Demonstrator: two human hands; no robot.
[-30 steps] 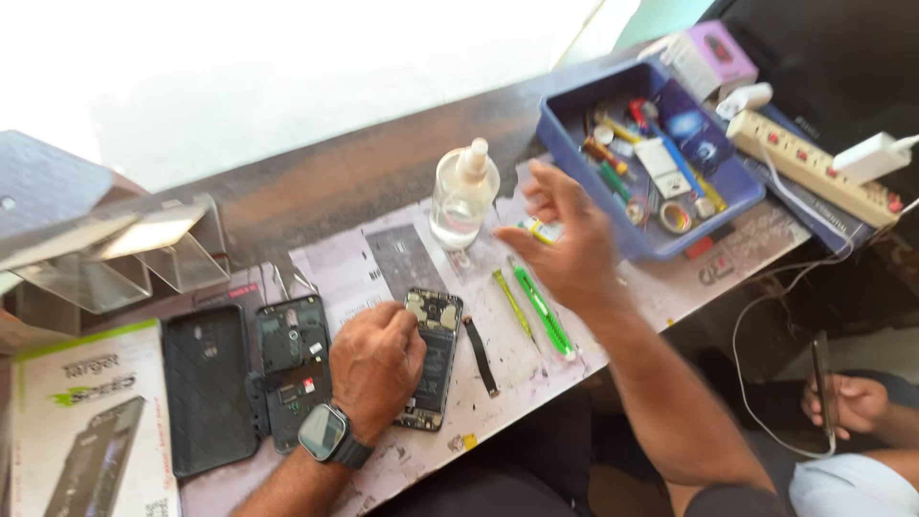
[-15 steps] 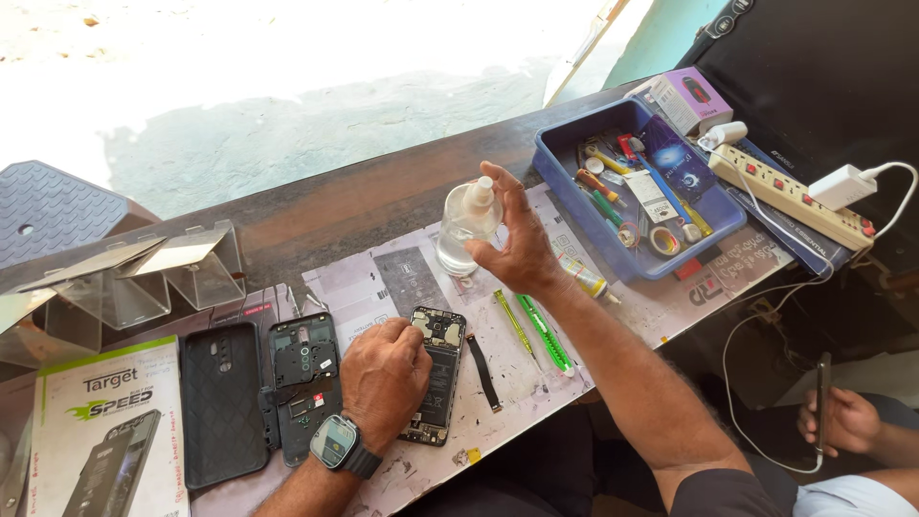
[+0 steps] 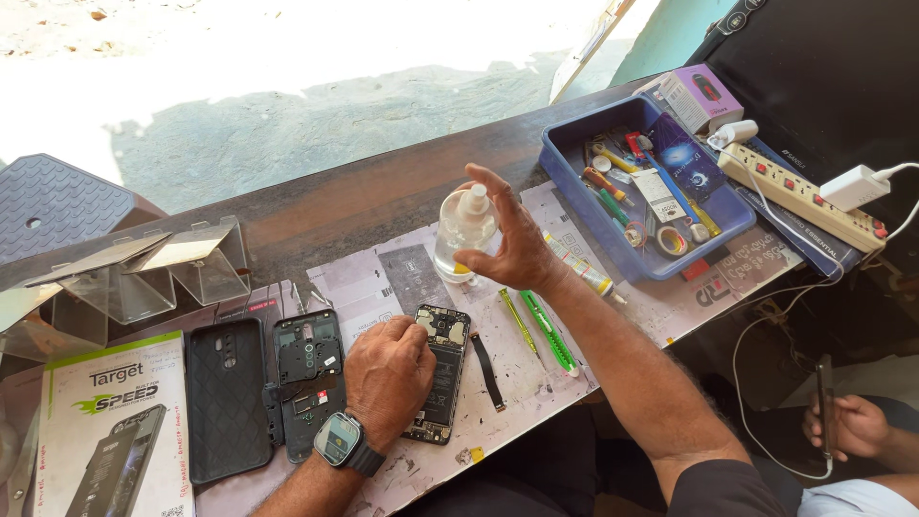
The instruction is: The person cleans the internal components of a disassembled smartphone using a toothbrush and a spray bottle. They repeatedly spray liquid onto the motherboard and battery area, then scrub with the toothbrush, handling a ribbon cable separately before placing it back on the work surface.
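While your left hand (image 3: 388,378) rests flat on the opened phone (image 3: 439,373) on the mat, your right hand (image 3: 507,239) closes around the clear bottle (image 3: 462,235) just behind it.

Opened phone (image 3: 439,371) under the left hand (image 3: 388,378) on the mat (image 3: 613,316), back cover (image 3: 306,383) and case (image 3: 226,397) to its left, cutter (image 3: 549,332) and tweezers (image 3: 517,321) to its right, bottle (image 3: 462,230) behind in the right hand (image 3: 512,239), tray (image 3: 574,182) farther right with power strip (image 3: 799,196) beyond.
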